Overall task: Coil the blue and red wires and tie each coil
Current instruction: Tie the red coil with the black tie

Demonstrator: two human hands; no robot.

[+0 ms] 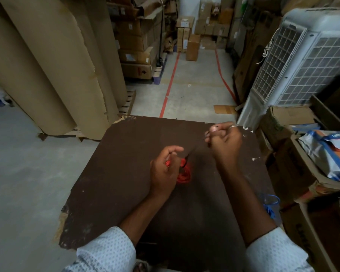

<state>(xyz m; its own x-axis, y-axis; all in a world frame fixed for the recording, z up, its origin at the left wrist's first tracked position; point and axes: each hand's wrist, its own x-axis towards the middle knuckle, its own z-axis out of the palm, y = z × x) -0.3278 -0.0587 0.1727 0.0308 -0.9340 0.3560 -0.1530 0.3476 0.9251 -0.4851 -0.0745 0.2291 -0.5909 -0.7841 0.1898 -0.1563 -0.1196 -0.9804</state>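
Note:
A red wire coil point(184, 174) lies on the dark brown board point(126, 173), mostly hidden under my left hand point(165, 169), which grips it with curled fingers. My right hand point(223, 142) is raised to the upper right of the coil, fingers closed in a fist; whether a thin tie or wire end is pinched in it is too blurred to tell. The blue wire point(270, 205) lies loosely coiled at the board's right edge, beside my right forearm, apart from both hands.
Big brown paper rolls point(47, 65) stand at the left. A white air cooler point(302, 55) and cardboard boxes point(294, 173) with plastic bags crowd the right. Beyond the board runs a concrete aisle with red floor lines point(170, 85) and stacked cartons.

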